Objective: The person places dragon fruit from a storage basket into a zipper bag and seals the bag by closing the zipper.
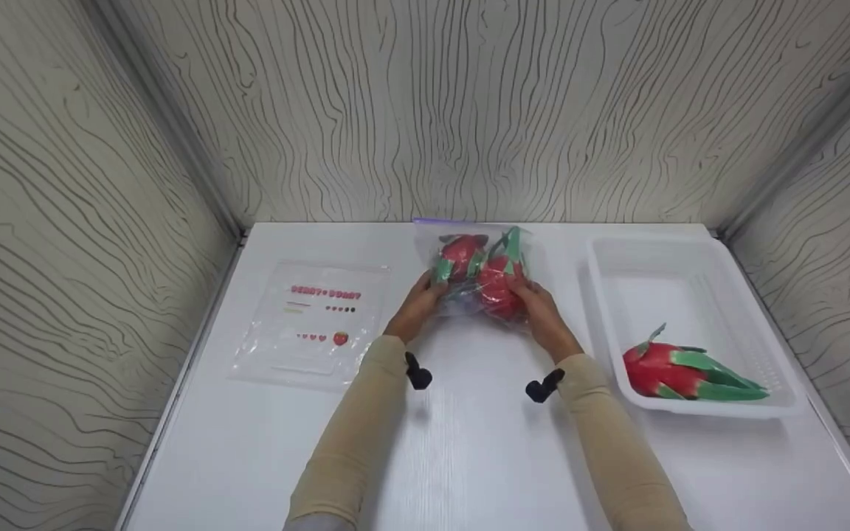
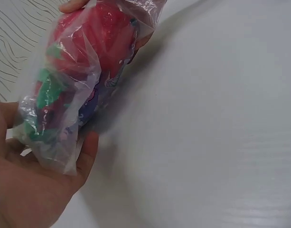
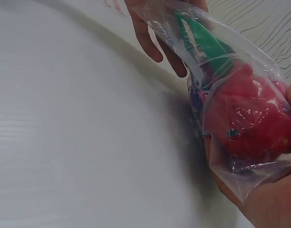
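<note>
Arms [image 1: 362,428] outstretched, left fingers [image 2: 88,152] and right fingers [image 1: 521,282] gripping bag [image 1: 429,238], opposite sides

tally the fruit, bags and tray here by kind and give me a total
Dragon fruit: 3 (two inside the held bag, one in the tray)
Bags: 2 (the held bag and the flat bag)
Tray: 1
Total: 6
</note>
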The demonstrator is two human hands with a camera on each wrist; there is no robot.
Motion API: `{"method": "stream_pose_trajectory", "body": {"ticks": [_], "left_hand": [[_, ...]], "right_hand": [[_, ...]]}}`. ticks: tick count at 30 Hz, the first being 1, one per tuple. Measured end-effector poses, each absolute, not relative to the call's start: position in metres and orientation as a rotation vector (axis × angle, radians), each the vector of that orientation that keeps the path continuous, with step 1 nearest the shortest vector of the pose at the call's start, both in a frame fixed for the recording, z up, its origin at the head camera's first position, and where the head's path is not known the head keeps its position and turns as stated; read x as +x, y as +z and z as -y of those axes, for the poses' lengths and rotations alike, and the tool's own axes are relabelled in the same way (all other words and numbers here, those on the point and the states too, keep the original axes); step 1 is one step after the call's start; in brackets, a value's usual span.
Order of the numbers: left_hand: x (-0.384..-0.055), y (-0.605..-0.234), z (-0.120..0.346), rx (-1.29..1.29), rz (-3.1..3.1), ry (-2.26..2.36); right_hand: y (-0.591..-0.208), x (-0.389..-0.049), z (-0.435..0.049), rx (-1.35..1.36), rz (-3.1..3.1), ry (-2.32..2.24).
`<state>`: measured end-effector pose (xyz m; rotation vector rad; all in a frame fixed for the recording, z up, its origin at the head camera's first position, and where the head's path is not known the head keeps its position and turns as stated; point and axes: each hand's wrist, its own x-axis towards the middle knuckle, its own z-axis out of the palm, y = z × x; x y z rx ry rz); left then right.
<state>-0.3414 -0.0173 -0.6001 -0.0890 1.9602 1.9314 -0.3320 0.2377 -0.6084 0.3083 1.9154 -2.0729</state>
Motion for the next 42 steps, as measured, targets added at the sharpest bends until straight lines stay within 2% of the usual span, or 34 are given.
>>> {"method": "stream_pose_trajectory", "body": {"ticks": [13,21,32,42], "left_hand": [[-0.338,-0.601,0.022,-0.012,-2.0,1.933],[-0.339,-0.599,0.021,-0.063,-2.074,1.9],[-0.335,-0.599,0.022,-0.08,-2.085,1.88],[-0.335,-0.6,0.02,-0.174,-2.068,1.901]], "right_hand": [[-0.611,-0.335,-0.24,0.242,-2.086,-1.955],[-0.596,-0.336,-0.235,0.268,-1.989,-1.95],[-0.604,-0.332,-0.24,0.268,-1.907,-2.044],[-0.603,-0.327,-0.242,0.334,-2.136,-1.901]]}}
